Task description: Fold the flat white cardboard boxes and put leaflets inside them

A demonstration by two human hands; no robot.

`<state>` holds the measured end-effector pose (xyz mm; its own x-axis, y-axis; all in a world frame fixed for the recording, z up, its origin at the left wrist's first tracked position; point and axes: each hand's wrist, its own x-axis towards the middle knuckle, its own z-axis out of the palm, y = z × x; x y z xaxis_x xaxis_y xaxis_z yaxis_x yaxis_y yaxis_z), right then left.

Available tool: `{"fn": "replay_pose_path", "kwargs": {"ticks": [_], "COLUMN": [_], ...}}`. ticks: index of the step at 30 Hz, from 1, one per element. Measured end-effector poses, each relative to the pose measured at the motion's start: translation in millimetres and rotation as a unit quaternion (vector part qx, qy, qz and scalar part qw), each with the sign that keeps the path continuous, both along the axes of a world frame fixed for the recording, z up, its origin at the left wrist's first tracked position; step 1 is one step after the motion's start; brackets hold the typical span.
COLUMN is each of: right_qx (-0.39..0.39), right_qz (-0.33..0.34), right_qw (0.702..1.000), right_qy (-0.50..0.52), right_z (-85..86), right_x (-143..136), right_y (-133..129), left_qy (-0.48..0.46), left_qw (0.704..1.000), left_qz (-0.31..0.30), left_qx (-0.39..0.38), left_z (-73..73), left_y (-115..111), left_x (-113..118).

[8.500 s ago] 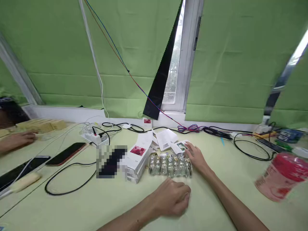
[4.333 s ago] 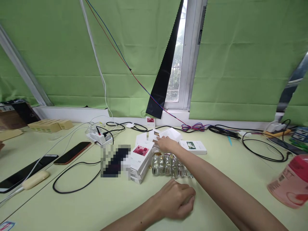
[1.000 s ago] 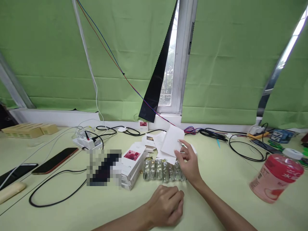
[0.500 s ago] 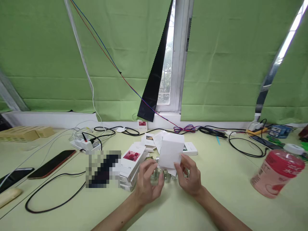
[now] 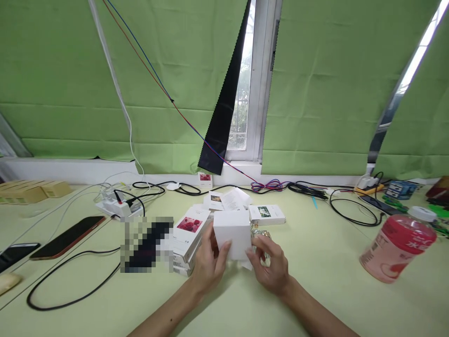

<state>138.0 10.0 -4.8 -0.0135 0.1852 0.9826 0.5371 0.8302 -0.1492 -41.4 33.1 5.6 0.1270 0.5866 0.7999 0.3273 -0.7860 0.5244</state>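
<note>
A plain white box (image 5: 232,234) is held upright between both hands above the table. My left hand (image 5: 208,262) grips its left side, thumb on the near face and fingers behind. At the lower right edge, my right hand (image 5: 269,264) pinches the box, or a flap of it, between thumb and finger. Small glass bottles (image 5: 261,234) show partly behind the right hand; the box hides the others. To the left lies a stack of white boxes with a pink flower picture (image 5: 190,224). Behind the held box are a leaflet (image 5: 235,199) and a flat white box with a green picture (image 5: 268,214).
A pink-labelled bottle (image 5: 396,248) stands at the right. Phones (image 5: 68,238), a power strip (image 5: 121,209) and looping black cables (image 5: 70,262) occupy the left. Yellow boxes (image 5: 31,192) sit far left. More cables (image 5: 305,191) run along the wall.
The white box has come lower and to the left. My left hand, which was open beside it, now grips its left side. My right hand keeps its pinch on the right edge.
</note>
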Motion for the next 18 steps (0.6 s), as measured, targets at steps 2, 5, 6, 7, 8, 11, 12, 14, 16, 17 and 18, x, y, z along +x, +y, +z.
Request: {"fn": "replay_pose_path", "kwargs": {"ticks": [2,5,6,7,8,11,12,14,16,17,18], "right_qx": [-0.040,-0.097,-0.107,-0.113,-0.115,-0.112,-0.111,-0.112,-0.113,-0.113,-0.112], "right_qz": [0.012,0.024,0.024,0.022,0.019,0.014,0.012,0.005,-0.001,-0.003,-0.003], "right_qw": [0.999,0.994,0.993,0.993,0.993,0.994,0.994,0.994,0.994,0.994,0.994], "right_qy": [0.024,0.036,0.032,0.024,0.017,0.001,-0.003,-0.007,-0.007,-0.005,-0.003], "right_z": [-0.8,1.7,3.6,5.7,8.0,13.6,14.8,16.1,16.4,16.4,16.2], "right_x": [0.5,2.3,2.9,3.5,3.8,3.7,3.4,2.8,2.4,2.4,2.5], "right_y": [-0.8,-2.3,-2.9,-3.6,-4.2,-5.8,-6.1,-6.7,-7.2,-7.5,-7.7], "left_qy": [0.006,0.006,0.007,0.009,0.012,0.036,0.044,0.057,0.061,0.059,0.054], "left_qw": [1.000,1.000,1.000,1.000,0.999,0.997,0.995,0.991,0.990,0.991,0.991], "left_qz": [0.000,-0.005,-0.010,-0.015,-0.016,0.002,0.014,0.030,0.026,0.019,0.012], "left_qx": [-0.003,0.006,0.012,0.019,0.030,0.073,0.090,0.117,0.123,0.123,0.123], "left_z": [-2.4,-6.7,-7.9,-8.7,-8.9,-6.2,-4.3,-0.4,2.5,3.2,3.5], "left_y": [0.5,1.3,1.5,1.6,1.5,0.0,-0.9,-2.7,-4.0,-4.4,-4.6], "left_x": [0.1,1.1,1.5,2.0,2.4,3.5,3.9,4.8,5.5,5.8,5.9]}}
